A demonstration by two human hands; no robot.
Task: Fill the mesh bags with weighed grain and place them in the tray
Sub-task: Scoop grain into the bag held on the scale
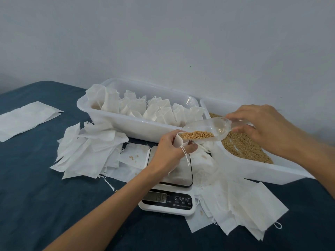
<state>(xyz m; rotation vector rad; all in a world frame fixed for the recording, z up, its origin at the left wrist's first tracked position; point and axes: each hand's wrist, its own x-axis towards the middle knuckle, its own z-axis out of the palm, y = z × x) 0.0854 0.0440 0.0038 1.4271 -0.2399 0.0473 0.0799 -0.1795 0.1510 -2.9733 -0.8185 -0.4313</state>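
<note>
A dark blue cloth (36, 187) covers the table, and against the pale wall two white plastic trays sit side by side: the left tray (126, 124) is packed with filled mesh bags (157, 109) standing upright in rows, and the grain tray (262, 171) on the right holds a bed of loose golden grain (243, 147). Flat empty bags lie in a loose heap (87, 151) left of the scale, another fan of them (235, 201) spreads to its right, and a separate white sheet (27, 118) lies apart at the far left. The digital scale (168, 198) stands in front of the trays, between the heaps, its display reading 19.6, with a bag lying on its platform partly hidden behind the left wrist. Above the scale the right hand (262, 127) pinches the handle of a clear plastic scoop (204, 129), fingers curled round it; the scoop's long axis runs from that hand down and leftward, its mouth carrying grain and lying at the bag's opening. The left hand (170, 149) grips the open mesh bag (178, 140) just under its mouth, thumb and fingers closed on the fabric, the drawstring (186, 156) dangling below over the scale platform.
</note>
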